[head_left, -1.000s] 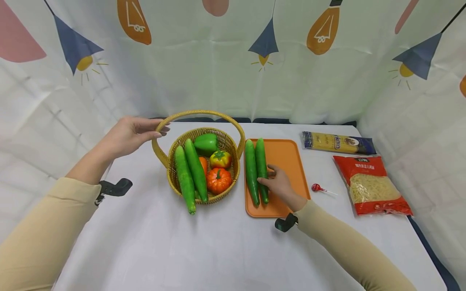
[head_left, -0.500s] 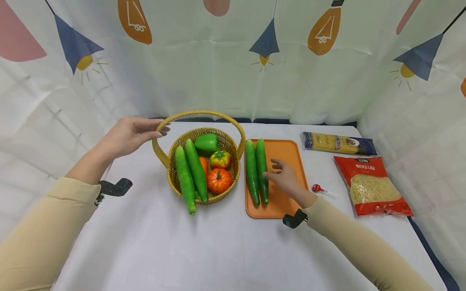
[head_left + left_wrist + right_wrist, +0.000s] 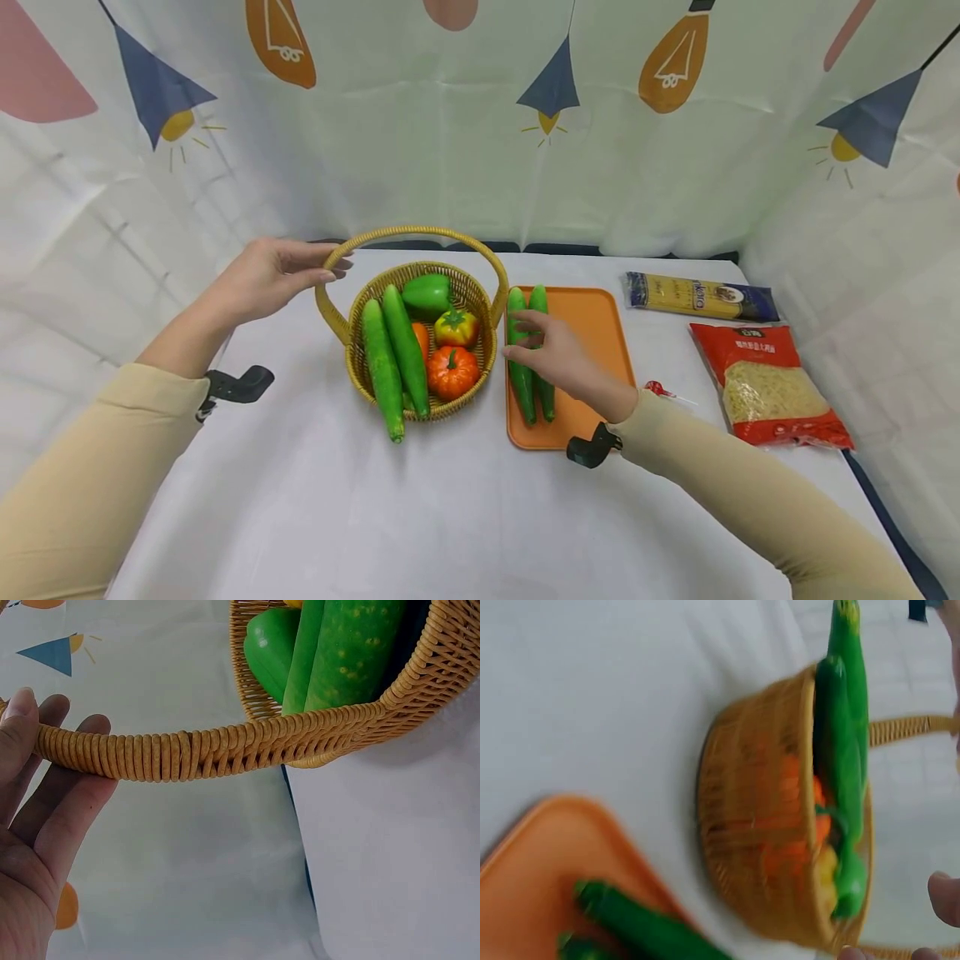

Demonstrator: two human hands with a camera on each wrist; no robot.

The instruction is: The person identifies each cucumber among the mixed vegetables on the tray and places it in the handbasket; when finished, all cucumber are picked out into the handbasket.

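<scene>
Head view: the left hand point(image 3: 258, 279) steadies the wicker basket point(image 3: 420, 342) by its arched handle point(image 3: 420, 236), fingers straight and resting against the handle's left end rather than wrapped round it. The right hand point(image 3: 551, 358) hovers over the two cucumbers on the orange tray point(image 3: 592, 333), fingers spread and relaxed, pinching nothing. To do this well, that open grip should clear the handle and come down from above onto one of the cucumbers in the basket point(image 3: 393, 358), which lie just left of it, taking it near the middle so it lifts level, while the left hand keeps the basket from sliding on the desk point(image 3: 450, 517).

Left wrist view: the fingers point(image 3: 45, 787) lie flat behind the handle point(image 3: 195, 754), touching it, not curled. A green pepper point(image 3: 271, 643) sits beyond, inside the rim.

Right wrist view: blurred; the basket point(image 3: 780, 847) stands ahead of the grip and the tray point(image 3: 540, 885) behind it. Only fingertips point(image 3: 945, 896) show at the edge, so the grip cannot be judged here.
</scene>
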